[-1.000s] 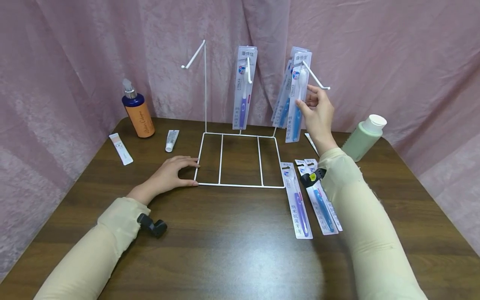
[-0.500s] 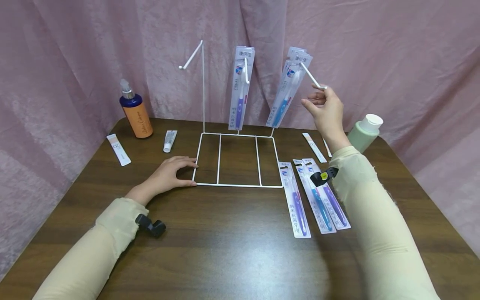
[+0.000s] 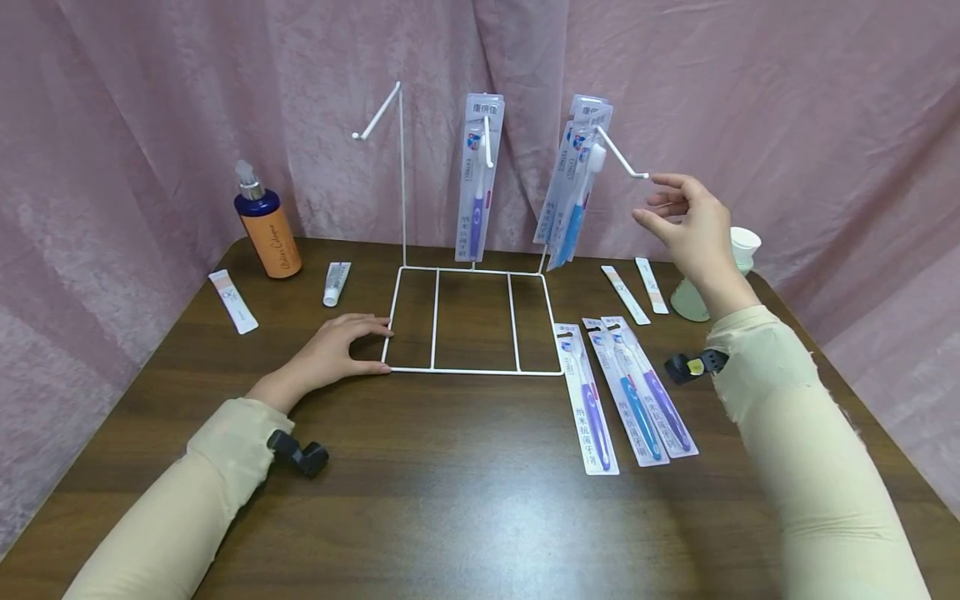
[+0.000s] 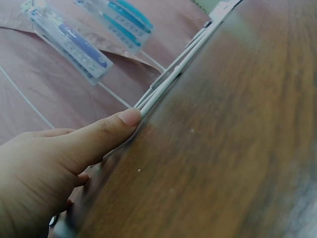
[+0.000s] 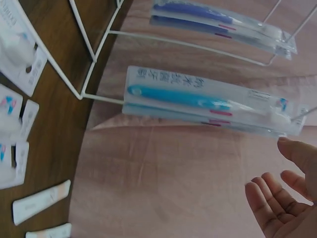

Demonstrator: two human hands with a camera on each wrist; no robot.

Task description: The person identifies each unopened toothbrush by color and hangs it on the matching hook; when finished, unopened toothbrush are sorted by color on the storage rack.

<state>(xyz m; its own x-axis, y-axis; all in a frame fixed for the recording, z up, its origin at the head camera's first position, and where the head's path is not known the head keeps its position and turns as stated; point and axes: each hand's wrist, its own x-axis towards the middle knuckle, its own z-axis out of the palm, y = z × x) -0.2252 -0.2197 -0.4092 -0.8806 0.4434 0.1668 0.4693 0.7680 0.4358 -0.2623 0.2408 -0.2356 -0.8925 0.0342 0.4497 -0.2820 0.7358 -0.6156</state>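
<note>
A white wire rack [image 3: 474, 372] stands on the table with three hooked arms. My left hand [image 3: 330, 357] rests by its front left corner, thumb and fingers spread apart and touching the frame; in the left wrist view the thumb [image 4: 99, 136] presses against the corner. Blue toothbrushes in blister packs [image 3: 573, 187] hang tilted from the right hook, and purple toothbrushes in packs [image 3: 478, 187] hang from the middle one. The left hook [image 3: 377, 112] carries nothing. My right hand [image 3: 693, 229] is in the air just right of the right hook's tip, fingers loosely bent, holding nothing.
Three packed toothbrushes [image 3: 630, 392] lie right of the rack. Behind them are two slim sachets [image 3: 626, 295] and a green bottle [image 3: 688, 302], partly hidden by my right hand. On the left stand an orange pump bottle [image 3: 272, 237], a small tube [image 3: 337, 283] and a sachet [image 3: 233, 302].
My right hand has let go of the front blue toothbrush pack and drawn away to the right. The pack swings on the right hook. My left hand stays at the rack's corner.
</note>
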